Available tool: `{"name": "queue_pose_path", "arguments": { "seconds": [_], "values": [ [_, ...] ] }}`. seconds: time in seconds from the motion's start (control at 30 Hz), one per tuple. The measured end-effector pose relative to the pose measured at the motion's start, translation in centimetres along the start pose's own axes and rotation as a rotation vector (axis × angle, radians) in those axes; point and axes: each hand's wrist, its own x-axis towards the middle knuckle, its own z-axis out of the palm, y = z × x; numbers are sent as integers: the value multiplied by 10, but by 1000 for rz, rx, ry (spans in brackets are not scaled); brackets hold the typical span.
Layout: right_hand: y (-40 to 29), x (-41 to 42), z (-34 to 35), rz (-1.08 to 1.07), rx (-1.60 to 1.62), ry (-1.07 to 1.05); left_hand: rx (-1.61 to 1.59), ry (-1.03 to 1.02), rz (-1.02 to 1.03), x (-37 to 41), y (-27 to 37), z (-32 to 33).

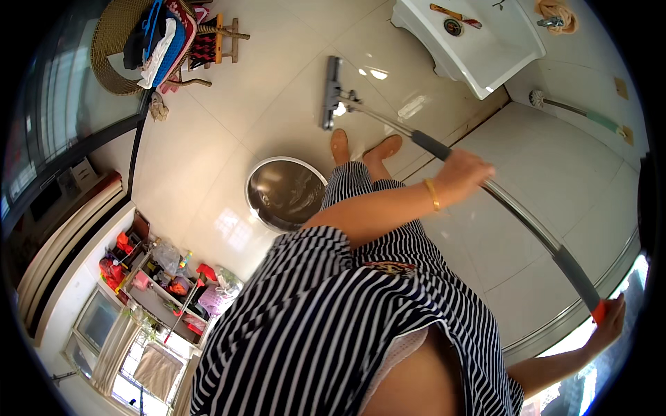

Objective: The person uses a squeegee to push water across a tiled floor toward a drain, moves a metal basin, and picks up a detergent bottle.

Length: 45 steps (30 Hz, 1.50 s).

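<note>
My left hand (463, 177), with a gold-coloured bracelet at the wrist, reaches across my body and grips the metal pole (520, 213) of a mop. Low at the right edge, my right hand (611, 317) holds the pole's top end, by its orange-red cap (599, 311). Grey sleeves (431, 144) cover parts of the pole. The flat grey mop head (331, 93), apparently a squeeze type, is over the glossy tile floor (291, 104), just beyond my feet (340, 145). A round basin (255, 179) of murky water stands left of my legs.
A white ceramic sink (499, 47) with a wooden-handled brush (455, 15) stands at the upper right. A toilet brush (577, 112) hangs on the wall. At the upper left is a wicker chair (106, 57) piled with clothes beside a small stool (218, 39). Cluttered shelves (161, 296) line the left.
</note>
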Motion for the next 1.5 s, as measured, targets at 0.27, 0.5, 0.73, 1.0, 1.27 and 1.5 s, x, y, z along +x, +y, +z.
{"name": "queue_pose_path", "arguments": {
  "seconds": [0.27, 0.5, 0.73, 1.0, 1.27, 1.5],
  "values": [
    [-192, -62, 213, -295, 1659, -516, 268, -108, -433, -89, -119, -169],
    [-180, -37, 208, -183, 1869, -502, 286, -137, -438, -62, -138, -151],
    [-61, -49, 108, -7, 1812, -68, 196, -245, -27, 17, -97, -44],
    [-76, -123, 71, 309, 1602, 588, 223, -865, 41, 85, -72, -12],
    [-90, -176, 49, 469, 1274, 779, 201, -1363, -18, 64, -40, 1],
    [-74, -208, 21, 411, 1266, 741, 186, -1239, 144, 5, -37, 28]
  ]
}}
